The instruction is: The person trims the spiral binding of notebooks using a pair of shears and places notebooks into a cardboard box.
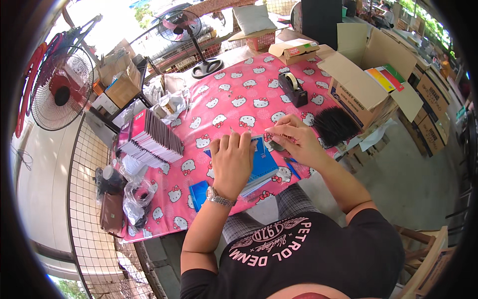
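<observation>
Blue notebooks (264, 163) lie stacked on the near part of the table. Across their left side rests my left hand (231, 162), fingers bent over the far edge, closed on the top notebook; its thumb is mostly hidden. Just right of the stack, my right hand (297, 141) is raised with thumb and forefinger pinched together. Whatever is between those fingertips is too small to make out. A small dark object (276, 146) shows below the right fingers; I cannot tell whether the hand holds it. Blue pen-like sticks (293, 168) lie beside the stack.
Another blue notebook (199, 194) lies near the front edge. Piled notebooks (149, 137) stand left, beside plastic bags (137, 199). A tape dispenser (294, 89), a black bristly bundle (334, 124) and an open carton (356, 94) are right. Fans (62, 94) stand left and behind.
</observation>
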Demonstrator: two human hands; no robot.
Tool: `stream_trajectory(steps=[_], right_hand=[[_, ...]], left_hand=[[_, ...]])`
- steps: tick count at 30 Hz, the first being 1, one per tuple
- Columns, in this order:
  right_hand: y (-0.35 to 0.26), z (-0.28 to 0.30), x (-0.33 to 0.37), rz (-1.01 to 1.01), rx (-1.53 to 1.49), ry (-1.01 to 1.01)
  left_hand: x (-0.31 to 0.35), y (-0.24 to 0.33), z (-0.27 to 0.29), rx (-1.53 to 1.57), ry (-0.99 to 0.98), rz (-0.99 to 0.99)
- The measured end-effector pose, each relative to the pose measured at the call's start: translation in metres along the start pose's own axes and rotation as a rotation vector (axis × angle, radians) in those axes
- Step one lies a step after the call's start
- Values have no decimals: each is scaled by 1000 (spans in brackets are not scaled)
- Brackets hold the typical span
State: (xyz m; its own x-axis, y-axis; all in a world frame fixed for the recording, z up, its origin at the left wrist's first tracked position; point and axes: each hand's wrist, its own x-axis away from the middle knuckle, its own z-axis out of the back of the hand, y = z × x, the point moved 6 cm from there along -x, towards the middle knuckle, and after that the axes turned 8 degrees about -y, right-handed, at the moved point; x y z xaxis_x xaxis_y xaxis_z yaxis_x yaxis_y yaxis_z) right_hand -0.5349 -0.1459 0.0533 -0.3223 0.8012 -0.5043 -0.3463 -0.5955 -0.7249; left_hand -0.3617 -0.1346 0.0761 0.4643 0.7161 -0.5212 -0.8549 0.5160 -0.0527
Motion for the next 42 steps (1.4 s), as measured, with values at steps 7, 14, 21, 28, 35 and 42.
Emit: stream_trajectory(steps=[7, 14, 21, 28, 35, 42], right_hand=[[-8, 6, 1, 36, 19, -160], [-19, 8, -5, 108, 36, -228], [-17, 1, -10, 82, -13, -281], [-24, 3, -10, -32, 77, -370], [84, -26, -35, -378, -641, -366], [309, -119, 59, -598, 815, -361]], left_hand=[[10, 8, 1, -8, -35, 22], [10, 13, 4, 31, -36, 20], [5, 13, 2, 76, -81, 43], [4, 26, 5, 91, -42, -8], [9, 19, 12, 89, -112, -21], [9, 22, 0, 163, -173, -14]])
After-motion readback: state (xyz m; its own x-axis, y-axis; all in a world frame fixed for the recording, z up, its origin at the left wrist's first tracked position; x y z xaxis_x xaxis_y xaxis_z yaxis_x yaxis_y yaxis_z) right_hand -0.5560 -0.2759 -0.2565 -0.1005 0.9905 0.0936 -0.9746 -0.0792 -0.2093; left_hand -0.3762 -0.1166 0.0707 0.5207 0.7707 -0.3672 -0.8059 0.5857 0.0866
